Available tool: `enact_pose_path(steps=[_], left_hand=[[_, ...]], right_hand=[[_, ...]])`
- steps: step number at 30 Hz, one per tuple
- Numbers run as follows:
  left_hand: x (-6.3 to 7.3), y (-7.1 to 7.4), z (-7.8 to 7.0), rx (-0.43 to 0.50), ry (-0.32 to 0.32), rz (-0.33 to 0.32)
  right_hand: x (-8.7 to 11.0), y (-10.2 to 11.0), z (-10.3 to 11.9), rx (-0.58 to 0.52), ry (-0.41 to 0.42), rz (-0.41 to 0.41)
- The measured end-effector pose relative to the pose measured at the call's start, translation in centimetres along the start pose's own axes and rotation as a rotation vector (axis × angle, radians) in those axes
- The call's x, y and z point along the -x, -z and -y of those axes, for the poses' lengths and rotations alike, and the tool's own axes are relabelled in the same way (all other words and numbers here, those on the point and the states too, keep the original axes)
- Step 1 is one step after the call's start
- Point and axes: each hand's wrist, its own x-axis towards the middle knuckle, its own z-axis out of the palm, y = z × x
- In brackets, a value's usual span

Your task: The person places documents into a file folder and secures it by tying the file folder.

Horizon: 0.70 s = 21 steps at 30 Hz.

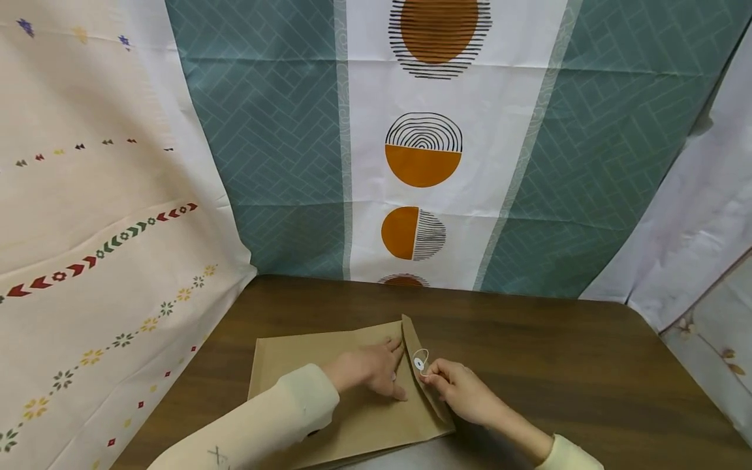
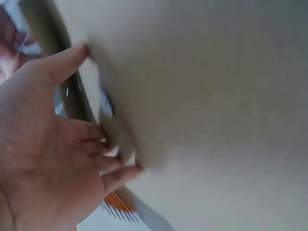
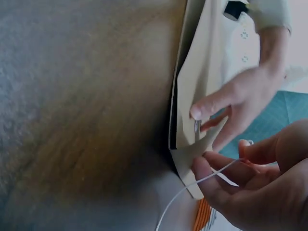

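Observation:
A brown paper envelope (image 1: pixel 382 424) lies on the table, its narrow flap (image 1: pixel 411 336) raised along the right side. On the flap sits a white button (image 1: pixel 419 363) with a thin looped string. My left hand (image 1: pixel 370 369) rests spread on the envelope beside the flap, a ring on one finger; in the left wrist view its fingertips touch the brown paper (image 2: pixel 216 96). At the flap's outer side, my right hand (image 1: pixel 461 391) pinches the white string (image 3: pixel 178 193) between thumb and finger. The right wrist view shows the string trailing down from those fingertips.
The dark wooden table (image 1: pixel 558 365) extends right of and behind the envelope. A green and white patterned cloth (image 1: pixel 294 163) hangs along the back edge. An embroidered cream cloth (image 1: pixel 88 294) hangs at the left, and a pale cloth (image 1: pixel 693 261) at the right.

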Motion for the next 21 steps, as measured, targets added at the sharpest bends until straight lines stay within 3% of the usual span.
enact_pose_path(steps=[4, 8, 13, 17, 21], left_hand=[[-0.1, 0.9, 1.8, 0.034, 0.042, 0.016], [0.1, 0.8, 3.4, 0.071, 0.111, 0.037], [0.5, 0.7, 4.1, 0.056, 0.186, 0.048], [0.9, 0.9, 3.7, -0.002, 0.232, 0.058], [1.3, 1.0, 3.1, -0.035, 0.293, 0.061]], right_hand=[[0.3, -0.5, 0.3, 0.144, 0.088, -0.009], [0.9, -1.0, 1.0, 0.258, 0.161, 0.039], [1.7, -1.7, 1.6, 0.413, 0.228, 0.042], [1.8, -1.3, 1.8, 0.390, 0.227, 0.024], [1.9, 0.0, 1.8, 0.308, 0.226, 0.075]])
